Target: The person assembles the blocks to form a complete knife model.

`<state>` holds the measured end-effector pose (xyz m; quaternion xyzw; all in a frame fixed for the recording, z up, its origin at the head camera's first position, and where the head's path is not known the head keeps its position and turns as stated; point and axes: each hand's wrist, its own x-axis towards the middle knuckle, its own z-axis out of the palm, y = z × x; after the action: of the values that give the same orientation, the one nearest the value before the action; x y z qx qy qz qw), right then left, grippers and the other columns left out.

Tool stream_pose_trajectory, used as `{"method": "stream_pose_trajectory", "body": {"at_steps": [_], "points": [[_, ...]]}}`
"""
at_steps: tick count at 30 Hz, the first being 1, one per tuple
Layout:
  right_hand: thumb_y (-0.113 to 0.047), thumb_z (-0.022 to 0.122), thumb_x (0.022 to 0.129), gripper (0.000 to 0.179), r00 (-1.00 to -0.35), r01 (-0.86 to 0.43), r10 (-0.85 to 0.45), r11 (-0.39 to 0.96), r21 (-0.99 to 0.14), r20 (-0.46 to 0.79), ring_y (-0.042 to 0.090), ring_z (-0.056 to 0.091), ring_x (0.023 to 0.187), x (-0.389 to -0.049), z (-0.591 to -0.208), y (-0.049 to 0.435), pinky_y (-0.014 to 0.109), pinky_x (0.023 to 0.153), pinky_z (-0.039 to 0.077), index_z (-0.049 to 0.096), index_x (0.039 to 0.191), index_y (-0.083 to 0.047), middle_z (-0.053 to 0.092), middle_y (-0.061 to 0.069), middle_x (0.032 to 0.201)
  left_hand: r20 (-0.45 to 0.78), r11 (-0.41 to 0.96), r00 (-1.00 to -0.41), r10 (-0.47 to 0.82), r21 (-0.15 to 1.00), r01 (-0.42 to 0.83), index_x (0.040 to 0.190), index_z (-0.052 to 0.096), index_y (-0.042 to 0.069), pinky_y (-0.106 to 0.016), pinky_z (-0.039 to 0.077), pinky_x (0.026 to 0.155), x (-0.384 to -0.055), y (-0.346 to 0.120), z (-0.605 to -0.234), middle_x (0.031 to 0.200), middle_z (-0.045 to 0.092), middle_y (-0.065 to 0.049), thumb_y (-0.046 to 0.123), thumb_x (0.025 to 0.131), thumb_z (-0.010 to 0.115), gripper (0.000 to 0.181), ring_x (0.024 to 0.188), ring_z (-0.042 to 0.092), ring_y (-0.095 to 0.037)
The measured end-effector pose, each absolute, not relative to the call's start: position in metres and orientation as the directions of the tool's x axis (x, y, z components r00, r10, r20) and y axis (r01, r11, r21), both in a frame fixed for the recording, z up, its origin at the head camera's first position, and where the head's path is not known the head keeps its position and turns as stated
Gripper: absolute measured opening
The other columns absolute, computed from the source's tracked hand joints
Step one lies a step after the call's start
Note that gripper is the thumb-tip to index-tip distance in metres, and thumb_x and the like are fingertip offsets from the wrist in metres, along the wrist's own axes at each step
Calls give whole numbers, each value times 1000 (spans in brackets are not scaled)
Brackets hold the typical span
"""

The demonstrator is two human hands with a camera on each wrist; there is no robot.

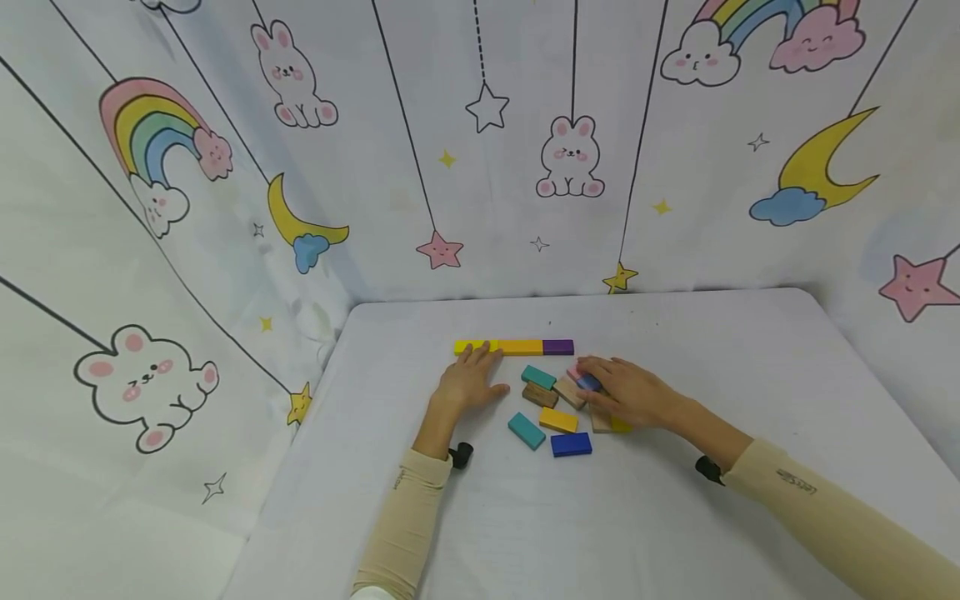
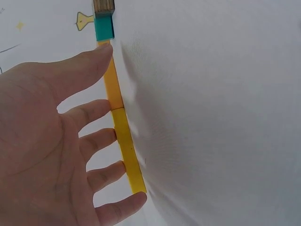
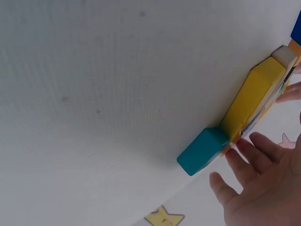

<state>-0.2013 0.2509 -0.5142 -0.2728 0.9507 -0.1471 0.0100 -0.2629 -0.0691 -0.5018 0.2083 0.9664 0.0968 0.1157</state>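
Observation:
In the head view, a yellow block [image 1: 460, 347], an orange block [image 1: 521, 347] and a purple block [image 1: 558, 347] lie end to end in a straight row. My left hand [image 1: 468, 385] rests at the yellow block with fingers spread. The left wrist view shows its fingertips along the yellow block [image 2: 130, 153] and its thumb at the orange block [image 2: 113, 87]. Over the right side of a loose group of blocks lies my right hand [image 1: 633, 393], partly covering a blue block [image 1: 588, 382] and a yellow block [image 1: 621, 425]. Its fingers are extended, with no block visibly gripped.
Loose blocks lie between the hands: teal [image 1: 538, 377], brown wood [image 1: 540, 394], pale wood [image 1: 570, 393], orange [image 1: 558, 420], another teal [image 1: 527, 431] and dark blue [image 1: 572, 445]. The white-covered table [image 1: 525, 533] meets a patterned cloth backdrop [image 1: 510, 208] behind.

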Motion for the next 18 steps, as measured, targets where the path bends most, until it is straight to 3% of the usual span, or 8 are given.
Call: {"method": "stream_pose_trajectory", "body": {"at_steps": [9,18], "points": [[-46,54,108,63,-864,-497,-502,833,-242,43,42,48,142,-198,-511,254,61,118,37,52,152,-3,48,21,157,-192,896,-887,420,239,373,164,36,24,-60,31,122,-264,-69,-504,173,23,-5,52,101,63,74,159,18,-37],[-44,51,109,61,-876,-476,-480,853,-215,35,41,41,148,-198,-510,256,65,119,32,49,154,-3,44,19,161,-187,899,-889,417,228,374,164,36,24,-60,32,122,-265,-70,-506,173,22,-5,53,101,63,75,159,18,-36]]}}
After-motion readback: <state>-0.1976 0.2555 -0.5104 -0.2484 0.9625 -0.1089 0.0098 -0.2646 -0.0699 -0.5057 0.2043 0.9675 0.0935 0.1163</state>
